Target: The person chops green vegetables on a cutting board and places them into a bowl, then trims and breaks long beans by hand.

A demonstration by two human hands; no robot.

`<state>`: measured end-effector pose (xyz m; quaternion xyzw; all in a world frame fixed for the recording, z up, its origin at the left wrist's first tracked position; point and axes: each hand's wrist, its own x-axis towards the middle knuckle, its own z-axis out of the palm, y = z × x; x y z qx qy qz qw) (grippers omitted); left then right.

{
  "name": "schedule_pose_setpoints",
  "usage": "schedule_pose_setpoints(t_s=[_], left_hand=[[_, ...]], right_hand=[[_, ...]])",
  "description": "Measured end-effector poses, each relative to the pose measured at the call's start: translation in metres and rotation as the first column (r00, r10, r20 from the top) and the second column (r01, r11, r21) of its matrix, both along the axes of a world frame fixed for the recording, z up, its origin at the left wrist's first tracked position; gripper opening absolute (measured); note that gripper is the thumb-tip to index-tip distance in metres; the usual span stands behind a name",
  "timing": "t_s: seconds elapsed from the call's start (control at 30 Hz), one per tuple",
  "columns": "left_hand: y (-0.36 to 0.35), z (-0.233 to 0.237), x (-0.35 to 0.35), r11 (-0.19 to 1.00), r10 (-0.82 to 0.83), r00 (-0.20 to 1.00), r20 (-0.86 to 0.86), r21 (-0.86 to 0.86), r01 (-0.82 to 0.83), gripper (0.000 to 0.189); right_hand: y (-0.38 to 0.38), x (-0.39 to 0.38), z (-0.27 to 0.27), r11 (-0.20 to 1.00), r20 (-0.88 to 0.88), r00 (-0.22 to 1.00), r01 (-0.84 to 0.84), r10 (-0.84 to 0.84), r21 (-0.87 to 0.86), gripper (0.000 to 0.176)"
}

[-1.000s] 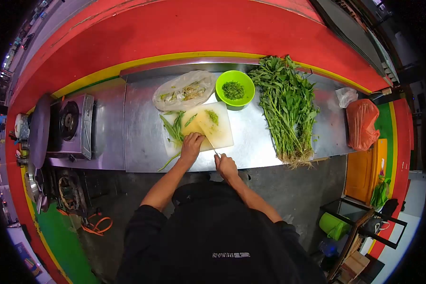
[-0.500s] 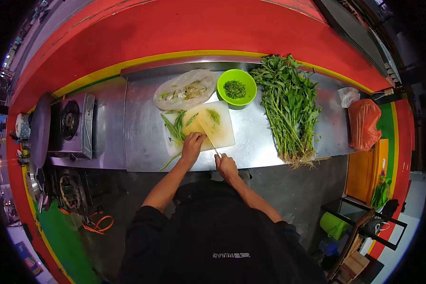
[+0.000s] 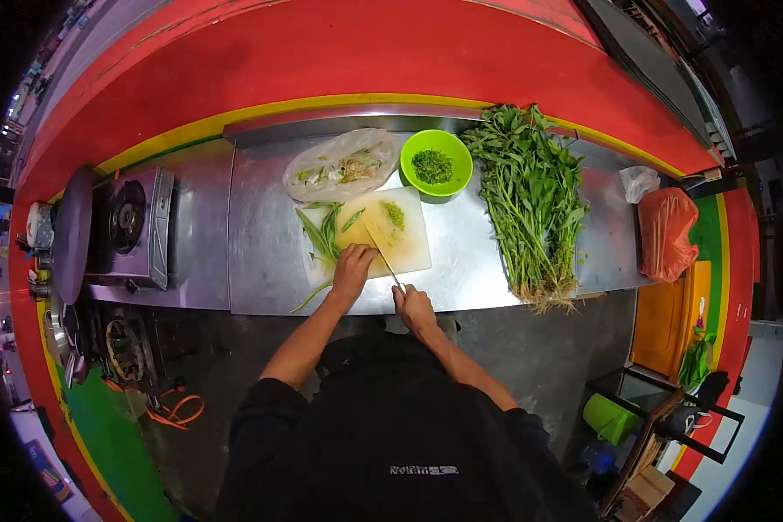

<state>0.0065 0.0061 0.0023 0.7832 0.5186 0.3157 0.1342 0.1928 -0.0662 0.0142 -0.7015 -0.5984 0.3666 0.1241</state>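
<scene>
A white cutting board (image 3: 413,252) lies on the steel counter, with a small heap of finely chopped greens (image 3: 393,214) on its upper right. My right hand (image 3: 415,308) is closed around the handle of a knife (image 3: 381,250), whose blade points up and left across the board. Just left of the blade, my left hand (image 3: 354,268) presses down with curled fingers on leafy greens, mostly hidden under it. Long green leaves (image 3: 324,233) spread beside that hand, and a stem hangs toward the counter's front edge. One cut leaf (image 3: 353,219) lies above the fingers.
Behind the board sit a clear plastic bag (image 3: 339,165) with plant scraps and a green bowl (image 3: 436,163) holding chopped greens. A large bundle of leafy stems with roots (image 3: 531,200) lies to the right, then a red plastic bag (image 3: 667,233). A gas stove (image 3: 135,226) stands left.
The knife blade has shifted very slightly against the left fingers. Both hands stay in nearly the same place, and the whole view has moved a little.
</scene>
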Motion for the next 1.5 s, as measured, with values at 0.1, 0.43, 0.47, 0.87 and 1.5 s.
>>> schedule_pose_setpoints(t_s=[0.1, 0.43, 0.47, 0.87, 1.5], left_hand=[[0.000, 0.001, -0.001, 1.000, -0.017, 1.000, 0.007, -0.009, 0.017, 0.021], [-0.003, -0.003, -0.005, 1.000, -0.023, 0.999, -0.045, -0.011, 0.023, 0.029], [-0.003, -0.005, -0.004, 1.000, -0.020, 0.999, -0.034, -0.002, 0.019, 0.029], [-0.003, -0.010, -0.002, 0.999, 0.007, 1.000, -0.004, -0.044, -0.008, 0.024], [-0.006, 0.000, -0.003, 0.999, 0.023, 1.000, -0.016, -0.027, -0.023, 0.024]], right_hand=[[-0.001, -0.001, 0.001, 1.000, 0.013, 1.000, 0.015, -0.015, -0.002, 0.047], [0.009, -0.005, 0.004, 1.000, -0.007, 1.000, 0.002, -0.002, 0.018, 0.049], [0.006, -0.003, 0.004, 1.000, -0.010, 1.000, 0.006, -0.006, 0.020, 0.050], [0.002, -0.002, -0.009, 0.999, 0.011, 1.000, 0.001, -0.001, 0.047, 0.046], [0.009, -0.004, 0.001, 0.999, 0.034, 0.999, -0.034, 0.033, 0.016, 0.049]])
